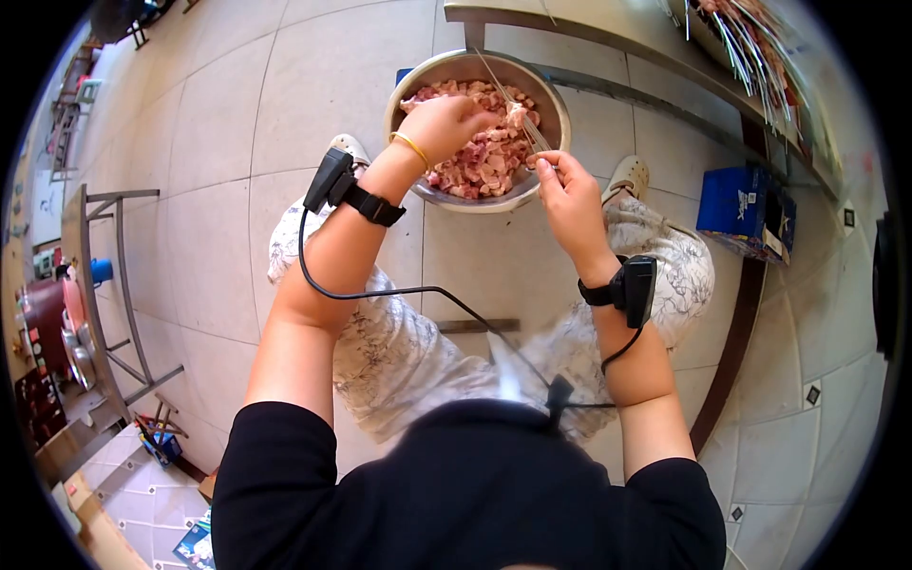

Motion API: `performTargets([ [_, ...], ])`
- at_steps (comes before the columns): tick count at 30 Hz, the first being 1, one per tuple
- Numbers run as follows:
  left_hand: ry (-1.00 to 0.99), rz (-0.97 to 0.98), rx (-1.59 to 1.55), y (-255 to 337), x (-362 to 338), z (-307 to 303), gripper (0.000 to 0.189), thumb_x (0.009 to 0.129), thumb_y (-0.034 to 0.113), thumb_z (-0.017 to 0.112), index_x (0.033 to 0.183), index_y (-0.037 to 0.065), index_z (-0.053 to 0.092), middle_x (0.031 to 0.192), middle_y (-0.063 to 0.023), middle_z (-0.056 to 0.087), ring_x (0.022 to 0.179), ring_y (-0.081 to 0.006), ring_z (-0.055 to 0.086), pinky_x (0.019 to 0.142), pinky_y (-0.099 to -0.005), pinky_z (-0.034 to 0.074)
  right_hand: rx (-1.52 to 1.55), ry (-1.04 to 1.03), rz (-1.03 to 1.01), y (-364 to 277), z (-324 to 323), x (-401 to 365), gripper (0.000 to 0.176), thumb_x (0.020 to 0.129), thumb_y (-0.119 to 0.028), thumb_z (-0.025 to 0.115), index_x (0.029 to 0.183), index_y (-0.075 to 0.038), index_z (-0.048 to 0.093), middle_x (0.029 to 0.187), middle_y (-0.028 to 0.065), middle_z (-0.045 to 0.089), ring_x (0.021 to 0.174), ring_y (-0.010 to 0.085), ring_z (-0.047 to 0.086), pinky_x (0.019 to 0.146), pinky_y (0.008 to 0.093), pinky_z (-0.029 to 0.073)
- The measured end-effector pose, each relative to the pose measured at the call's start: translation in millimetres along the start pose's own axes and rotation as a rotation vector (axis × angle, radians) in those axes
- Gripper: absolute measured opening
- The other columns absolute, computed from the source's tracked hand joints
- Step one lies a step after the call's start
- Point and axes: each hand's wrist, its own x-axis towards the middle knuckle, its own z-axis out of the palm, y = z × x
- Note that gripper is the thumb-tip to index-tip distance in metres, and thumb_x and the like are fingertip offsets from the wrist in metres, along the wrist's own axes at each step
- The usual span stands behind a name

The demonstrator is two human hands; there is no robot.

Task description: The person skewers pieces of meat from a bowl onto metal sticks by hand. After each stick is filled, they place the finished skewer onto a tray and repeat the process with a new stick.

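A wide metal bowl (pixel 494 202) full of cut pieces of raw meat (pixel 480 171) stands in front of me. My left hand (pixel 448 129) is over the meat, its fingers curled together; what they pinch, if anything, is hidden. At the bowl's right rim, my right hand (pixel 570 195) is closed on the ends of several thin metal skewers (pixel 538 139). A piece of meat (pixel 516 115) sits at the skewers, between the two hands. One long skewer (pixel 489 70) slants up past the bowl's far rim.
A metal-edged table (pixel 589 36) runs behind the bowl, with many loaded skewers (pixel 750 47) at its right. A blue box (pixel 746 214) stands on the floor to the right. Metal stool frames (pixel 123 285) are at the left. A cable (pixel 418 291) crosses between my forearms.
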Motion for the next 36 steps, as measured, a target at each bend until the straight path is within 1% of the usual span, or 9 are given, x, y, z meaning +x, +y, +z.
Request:
performTargets([
  [1, -0.06, 0.031, 0.152, -7, 1, 5, 0.018, 0.08, 0.02, 0.061, 0.092, 0.011, 0.07, 0.095, -0.0115, 0.067, 0.084, -0.034, 0.063, 0.081, -0.0407, 0.051, -0.007, 0.003, 0.004, 1, -1, 0, 0.018, 0.093, -0.014, 0.055, 0.098, 0.002, 0.06, 0.066, 0.0054, 0.056, 0.059, 0.0073, 0.046, 0.053, 0.025, 0.039],
  [4, -0.001, 0.3, 0.367, -34, -1, 32, 0.013, 0.073, 0.016, 0.065, 0.084, 0.009, 0.068, 0.092, -0.0095, 0.062, 0.09, -0.0305, 0.059, 0.078, -0.0387, 0.048, -0.033, -0.015, 0.024, -1, -2, 0, 0.018, 0.093, -0.014, 0.055, 0.098, 0.002, 0.061, 0.064, 0.0056, 0.055, 0.057, 0.0082, 0.046, 0.053, 0.0256, 0.038],
  [5, -0.011, 0.251, 0.42, -33, -4, 37, 0.017, 0.069, 0.01, 0.063, 0.085, 0.01, 0.069, 0.095, -0.0099, 0.059, 0.098, -0.0296, 0.056, 0.083, -0.0394, 0.046, -0.04, -0.016, 0.019, -1, -2, -1, 0.018, 0.093, -0.014, 0.055, 0.099, 0.002, 0.061, 0.064, 0.0059, 0.056, 0.057, 0.0084, 0.046, 0.052, 0.0257, 0.039],
  [11, -0.069, 0.239, 0.494, -30, 4, 38, 0.016, 0.071, 0.011, 0.064, 0.086, 0.009, 0.069, 0.094, -0.0102, 0.061, 0.094, -0.0303, 0.058, 0.082, -0.04, 0.047, -0.072, 0.0, -0.016, -2, -2, -2, 0.017, 0.093, -0.013, 0.055, 0.099, 0.001, 0.061, 0.065, 0.0081, 0.057, 0.057, 0.0092, 0.048, 0.053, 0.0258, 0.039],
  [16, -0.012, -0.056, -0.236, -29, 7, 4, 0.022, 0.086, 0.025, 0.065, 0.09, 0.004, 0.068, 0.095, -0.0119, 0.068, 0.082, -0.0232, 0.067, 0.073, -0.0335, 0.053, -0.033, 0.002, -0.02, -1, -2, -1, 0.017, 0.092, -0.013, 0.055, 0.098, 0.002, 0.061, 0.066, 0.0074, 0.057, 0.058, 0.0088, 0.048, 0.054, 0.0255, 0.04],
  [18, 0.016, -0.298, -1.053, -30, 8, -1, 0.024, 0.091, 0.022, 0.061, 0.098, -0.001, 0.064, 0.094, -0.0127, 0.068, 0.087, -0.0208, 0.067, 0.077, -0.0293, 0.055, -0.02, -0.016, -0.005, -3, -1, -3, 0.017, 0.092, -0.013, 0.056, 0.098, 0.002, 0.061, 0.066, 0.0063, 0.057, 0.059, 0.0082, 0.048, 0.054, 0.0251, 0.04],
  [22, 0.096, -0.308, -1.584, -39, 13, -14, 0.026, 0.095, 0.018, 0.055, 0.108, -0.004, 0.057, 0.106, -0.0162, 0.064, 0.096, -0.0225, 0.064, 0.085, -0.0294, 0.055, 0.026, -0.058, -0.033, -7, 3, -9, 0.015, 0.091, -0.011, 0.057, 0.098, 0.002, 0.061, 0.066, 0.0041, 0.056, 0.06, 0.0068, 0.048, 0.054, 0.0239, 0.039],
  [27, 0.276, -0.267, -1.742, -46, 17, -24, 0.03, 0.095, 0.013, 0.054, 0.118, -0.006, 0.045, 0.12, -0.0184, 0.056, 0.107, -0.024, 0.059, 0.094, -0.0307, 0.052, 0.023, -0.142, -0.016, -10, 6, -14, 0.014, 0.091, -0.01, 0.058, 0.097, 0.002, 0.061, 0.064, 0.0016, 0.055, 0.058, 0.0057, 0.046, 0.052, 0.0233, 0.037],
  [36, 0.387, -0.25, -1.733, -40, 12, -35, 0.03, 0.093, 0.011, 0.056, 0.116, -0.006, 0.047, 0.118, -0.018, 0.057, 0.108, -0.0256, 0.059, 0.098, -0.0333, 0.05, 0.028, -0.18, 0.024, -12, 5, -14, 0.013, 0.091, -0.009, 0.058, 0.097, 0.002, 0.062, 0.062, -0.0012, 0.052, 0.057, 0.0037, 0.042, 0.05, 0.0217, 0.034],
])
